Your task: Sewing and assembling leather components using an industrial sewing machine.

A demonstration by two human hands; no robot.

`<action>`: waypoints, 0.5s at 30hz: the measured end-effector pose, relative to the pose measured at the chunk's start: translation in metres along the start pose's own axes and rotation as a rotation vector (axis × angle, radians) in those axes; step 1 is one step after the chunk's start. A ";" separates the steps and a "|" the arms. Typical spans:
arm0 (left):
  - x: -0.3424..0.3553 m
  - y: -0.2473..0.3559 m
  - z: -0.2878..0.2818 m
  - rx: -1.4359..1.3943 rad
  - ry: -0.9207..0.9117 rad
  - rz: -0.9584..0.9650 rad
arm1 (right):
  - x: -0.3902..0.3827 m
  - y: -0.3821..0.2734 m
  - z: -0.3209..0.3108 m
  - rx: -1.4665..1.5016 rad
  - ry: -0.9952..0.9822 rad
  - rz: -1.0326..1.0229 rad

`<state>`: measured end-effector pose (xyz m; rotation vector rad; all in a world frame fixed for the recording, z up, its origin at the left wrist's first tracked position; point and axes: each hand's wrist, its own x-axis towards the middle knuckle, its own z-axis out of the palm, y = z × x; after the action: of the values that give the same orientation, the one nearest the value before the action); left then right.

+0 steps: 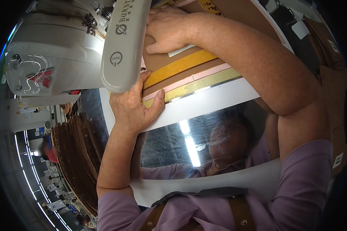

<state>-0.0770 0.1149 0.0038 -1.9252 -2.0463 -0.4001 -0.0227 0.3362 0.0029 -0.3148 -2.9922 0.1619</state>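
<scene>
A flat brown template board (pixel 250 23) lies in front of me, crossed by an orange-yellow strip (pixel 181 68), a pink strip (pixel 212 72) and a pale yellow strip (pixel 208 81). My left hand (pixel 131 107) rests on its near left corner, thumb and forefinger spread apart over the strips. The lamp head hides part of that hand. Farther up, my right hand (pixel 167 29) lies flat on the brown surface with its thumb stretched out; some fingertips are hidden behind the lamp. Beside it a small white piece (pixel 181 50) shows next to the orange-yellow strip.
A long grey lamp head (pixel 121 57) hangs over the board's left side, beside a pale sewing machine (pixel 65 38). Nearer me are a white sheet (pixel 219 95) and a shiny metal plate (pixel 162 150). Brown stacked sheets (pixel 75 154) stand at left, cardboard (pixel 331 104) at right.
</scene>
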 end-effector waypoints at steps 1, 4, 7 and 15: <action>0.000 0.000 0.000 0.003 -0.002 0.001 | -0.001 -0.001 0.000 0.001 0.001 -0.001; -0.004 -0.001 -0.001 0.002 0.011 -0.002 | -0.001 -0.002 -0.001 -0.012 -0.010 -0.001; -0.005 0.001 -0.002 -0.022 0.022 -0.017 | 0.001 -0.001 0.002 0.003 0.000 -0.005; -0.001 0.001 -0.002 -0.026 -0.017 -0.028 | 0.005 0.004 0.013 -0.012 0.129 -0.063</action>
<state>-0.0755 0.1134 0.0049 -1.9235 -2.0905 -0.4198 -0.0281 0.3402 -0.0098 -0.2222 -2.8722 0.1126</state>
